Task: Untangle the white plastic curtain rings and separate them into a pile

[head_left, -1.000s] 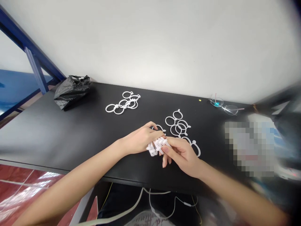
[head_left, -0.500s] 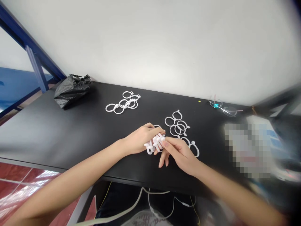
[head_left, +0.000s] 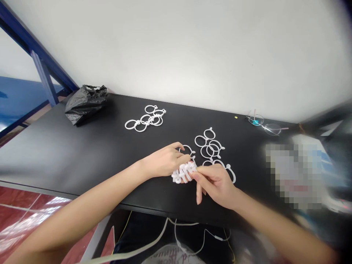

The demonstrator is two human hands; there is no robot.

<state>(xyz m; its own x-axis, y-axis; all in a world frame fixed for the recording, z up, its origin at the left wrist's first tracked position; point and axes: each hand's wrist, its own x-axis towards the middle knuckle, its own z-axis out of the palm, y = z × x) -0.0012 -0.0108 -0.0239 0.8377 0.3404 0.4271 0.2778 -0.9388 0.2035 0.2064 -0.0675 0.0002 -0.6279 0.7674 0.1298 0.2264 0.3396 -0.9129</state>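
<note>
A bunch of white curtain rings [head_left: 183, 173] is gathered in my left hand [head_left: 167, 160], whose fingers curl over and around them. My right hand [head_left: 216, 182] pinches the right side of the bunch between thumb and forefinger, with its other fingers hanging lower. Just past my left fingertips, a loose white ring [head_left: 186, 146] shows in part. More rings with small eyelets [head_left: 206, 151] lie overlapping on the black table beyond my right hand, some partly hidden by it. Another cluster of white rings [head_left: 140, 126] rests farther back on the left.
A crumpled black plastic bag [head_left: 85, 104] stands at the back left of the black table [head_left: 68, 157]. Eyeglasses [head_left: 257, 120] lie near the wall at right, behind a blurred-out white packet [head_left: 294, 176]. Cables [head_left: 159, 240] hang below the front edge.
Both hands have shifted slightly right within the view, still on the bunch. My left forefinger has lifted, showing more of the ring behind it. The table items shift slightly with the camera.
</note>
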